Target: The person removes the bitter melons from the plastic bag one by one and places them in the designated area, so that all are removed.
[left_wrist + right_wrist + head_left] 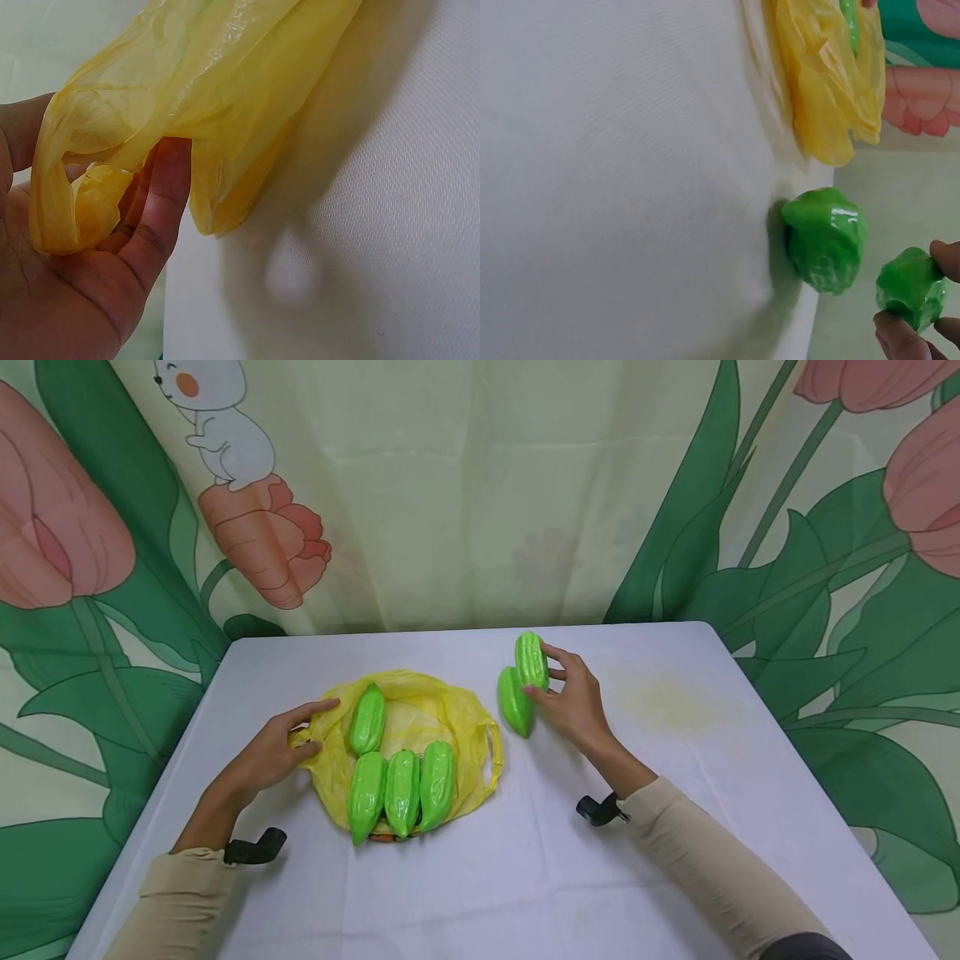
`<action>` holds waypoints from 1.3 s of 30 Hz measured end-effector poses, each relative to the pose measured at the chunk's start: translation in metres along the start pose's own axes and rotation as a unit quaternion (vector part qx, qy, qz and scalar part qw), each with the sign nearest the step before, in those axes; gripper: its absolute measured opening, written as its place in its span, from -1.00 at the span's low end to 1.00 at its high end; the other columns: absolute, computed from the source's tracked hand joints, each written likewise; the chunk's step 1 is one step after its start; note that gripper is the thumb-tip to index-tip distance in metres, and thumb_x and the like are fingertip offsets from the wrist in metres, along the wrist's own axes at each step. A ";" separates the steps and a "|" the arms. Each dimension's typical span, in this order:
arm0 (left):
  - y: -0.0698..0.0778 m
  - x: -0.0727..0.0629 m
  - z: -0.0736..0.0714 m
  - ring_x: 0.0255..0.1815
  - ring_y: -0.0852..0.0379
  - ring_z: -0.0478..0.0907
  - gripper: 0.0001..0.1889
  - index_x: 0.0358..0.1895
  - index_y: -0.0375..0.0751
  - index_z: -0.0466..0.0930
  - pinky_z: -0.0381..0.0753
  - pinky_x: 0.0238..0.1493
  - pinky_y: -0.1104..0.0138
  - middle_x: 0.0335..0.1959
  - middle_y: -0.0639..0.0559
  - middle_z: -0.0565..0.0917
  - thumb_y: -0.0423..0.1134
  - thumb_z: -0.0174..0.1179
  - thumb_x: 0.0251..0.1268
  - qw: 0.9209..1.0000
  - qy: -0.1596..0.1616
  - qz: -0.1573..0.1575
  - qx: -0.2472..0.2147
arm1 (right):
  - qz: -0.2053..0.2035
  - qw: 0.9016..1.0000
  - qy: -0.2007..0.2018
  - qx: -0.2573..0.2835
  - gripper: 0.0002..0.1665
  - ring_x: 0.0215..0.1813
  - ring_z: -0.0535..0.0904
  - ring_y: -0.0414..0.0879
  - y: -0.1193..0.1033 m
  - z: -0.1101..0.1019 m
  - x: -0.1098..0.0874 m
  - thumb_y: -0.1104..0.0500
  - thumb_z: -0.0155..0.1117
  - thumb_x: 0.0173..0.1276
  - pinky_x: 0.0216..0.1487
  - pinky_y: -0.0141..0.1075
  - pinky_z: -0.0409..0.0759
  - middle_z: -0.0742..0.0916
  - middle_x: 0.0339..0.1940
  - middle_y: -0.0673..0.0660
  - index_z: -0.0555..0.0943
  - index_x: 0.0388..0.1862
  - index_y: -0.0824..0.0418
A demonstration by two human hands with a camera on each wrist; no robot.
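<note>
A yellow plastic bag (480,702) is spread on the table with several glossy green bitter melons (403,789) lying on it, three side by side at the near edge. At the bag's left rim, my left hand (273,747) holds the plastic between thumb and fingers. The bag's handle loop (52,225) hangs over the palm in the left wrist view. My right hand (573,697) grips a bitter melon (531,660) between thumb and fingertips, right of the bag. Another bitter melon (513,703) lies on the table close beside it.
The white-covered table (480,893) reaches back to a printed curtain (480,510) with tulips and a rabbit on a carrot. Something orange (384,838) peeks out under the bag's near edge. Black wrist mounts (600,811) stick out from both forearms.
</note>
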State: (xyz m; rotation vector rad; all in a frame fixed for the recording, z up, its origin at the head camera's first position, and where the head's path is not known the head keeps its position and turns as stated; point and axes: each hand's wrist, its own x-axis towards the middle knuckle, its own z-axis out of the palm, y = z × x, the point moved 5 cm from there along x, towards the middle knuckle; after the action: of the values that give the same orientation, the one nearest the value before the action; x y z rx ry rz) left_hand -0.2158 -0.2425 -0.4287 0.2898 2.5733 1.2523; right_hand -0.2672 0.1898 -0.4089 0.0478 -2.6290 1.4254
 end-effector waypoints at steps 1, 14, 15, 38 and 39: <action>0.000 0.000 0.000 0.71 -0.33 0.08 -0.30 0.68 -0.07 0.25 0.36 0.36 0.45 0.75 -0.25 0.11 -0.44 0.12 0.52 1.000 0.001 -0.001 0.002 | 0.003 1.000 0.001 -0.002 -0.08 0.43 0.62 0.17 0.002 -0.001 0.000 0.23 0.56 0.33 0.19 -0.05 0.75 0.53 0.50 0.21 0.40 0.64 0.04; 0.001 0.004 0.001 0.72 -0.40 0.02 -0.27 0.69 -0.13 0.21 0.21 0.55 -0.31 0.75 -0.31 0.07 -0.49 0.11 0.49 1.000 -0.005 0.003 -0.014 | 0.028 0.999 -0.007 -0.021 -0.09 0.44 0.61 0.22 0.021 -0.003 -0.001 0.23 0.53 0.36 0.31 0.09 0.65 0.53 0.50 0.27 0.38 0.65 0.10; 0.001 0.004 0.001 0.72 -0.40 0.02 -0.27 0.69 -0.14 0.21 0.20 0.54 -0.32 0.75 -0.31 0.07 -0.50 0.11 0.48 1.000 -0.005 0.002 -0.014 | 0.031 0.999 -0.010 -0.023 -0.09 0.44 0.61 0.23 0.022 -0.002 -0.001 0.24 0.53 0.37 0.32 0.09 0.64 0.53 0.50 0.27 0.38 0.65 0.10; 0.000 0.008 0.001 0.66 -0.42 0.12 -0.26 0.70 -0.08 0.19 0.26 0.51 -0.30 0.75 -0.30 0.07 -0.48 0.10 0.49 1.000 -0.007 -0.005 -0.020 | 0.073 0.996 -0.042 -0.031 -0.08 0.44 0.60 0.22 0.043 -0.001 -0.009 0.22 0.53 0.38 0.31 0.06 0.66 0.52 0.48 0.26 0.35 0.66 0.11; -0.001 0.008 0.001 0.66 -0.42 0.12 -0.25 0.70 -0.07 0.19 0.26 0.51 -0.30 0.75 -0.30 0.07 -0.47 0.10 0.50 1.000 -0.008 -0.007 -0.020 | 0.075 0.996 -0.043 -0.030 -0.08 0.44 0.59 0.21 0.044 -0.001 -0.010 0.22 0.53 0.38 0.31 0.06 0.66 0.52 0.48 0.26 0.35 0.66 0.11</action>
State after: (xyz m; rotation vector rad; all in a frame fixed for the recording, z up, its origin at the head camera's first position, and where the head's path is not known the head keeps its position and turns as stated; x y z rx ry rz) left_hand -0.2231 -0.2397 -0.4311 0.2718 2.5294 1.2901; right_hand -0.2620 0.2142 -0.4466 -0.0979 -2.7982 1.4169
